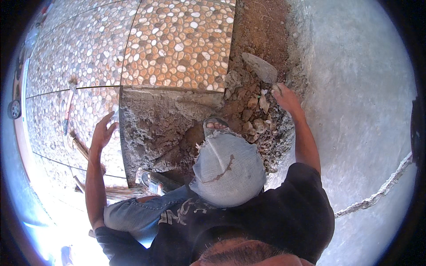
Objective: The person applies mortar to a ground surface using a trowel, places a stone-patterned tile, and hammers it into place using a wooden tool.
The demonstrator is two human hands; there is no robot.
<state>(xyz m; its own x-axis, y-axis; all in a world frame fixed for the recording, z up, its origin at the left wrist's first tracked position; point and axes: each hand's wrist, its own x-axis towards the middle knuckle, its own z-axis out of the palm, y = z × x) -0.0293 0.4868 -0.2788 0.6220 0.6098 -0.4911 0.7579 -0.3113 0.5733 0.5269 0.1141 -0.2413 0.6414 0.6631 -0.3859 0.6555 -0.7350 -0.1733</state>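
My right hand (286, 98) is closed around the handle of a trowel (259, 67). The blade, smeared with grey, points up and left over the strip of loose soil (266, 26) beside the tiles. My left hand (104, 130) holds nothing, its fingers apart, above the pebble-patterned tiles on the left. A large pebble-patterned tile (177, 44) lies ahead of me. On my side of its edge is a rough bed of damp mortar and earth (155, 128), where my sandalled foot (216, 124) rests.
Stones and rubble (259, 126) lie to the right of my knee, along a grey cement wall (359, 88). On the left tiles are a long-handled tool (69, 106) and a wooden stick (80, 145). Straw-like bristles (122, 193) lie near my left leg. A car wheel (14, 109) shows far left.
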